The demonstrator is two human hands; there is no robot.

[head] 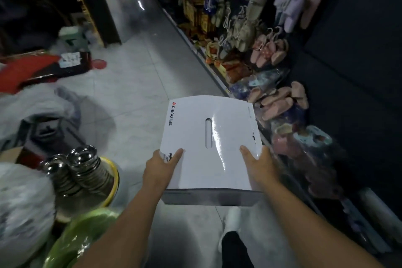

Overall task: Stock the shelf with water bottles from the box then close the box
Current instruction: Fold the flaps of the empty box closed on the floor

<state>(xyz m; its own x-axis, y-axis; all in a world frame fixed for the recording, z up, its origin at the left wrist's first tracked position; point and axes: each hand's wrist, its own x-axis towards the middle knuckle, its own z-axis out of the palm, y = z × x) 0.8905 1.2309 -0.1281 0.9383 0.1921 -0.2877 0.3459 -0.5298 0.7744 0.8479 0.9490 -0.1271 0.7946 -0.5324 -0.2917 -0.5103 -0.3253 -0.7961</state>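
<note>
A closed white cardboard box (208, 137) with a slot handle in its top and a CHIGO logo is held in the air over the aisle floor. My left hand (162, 166) grips its near left corner, thumb lying on the top. My right hand (260, 165) grips the near right corner the same way. The box top faces up and is slightly bowed. No water bottles show. Low shelves (219, 72) run along the right side of the aisle.
Slippers (280, 102) hang and lie along the right shelves. On the left stand stacked metal bowls (80, 167), plastic bags (24, 198), a green item (84, 239) and red boxes (28, 69). Grey tiled floor (134, 85) stretches ahead. My foot (232, 224) shows below the box.
</note>
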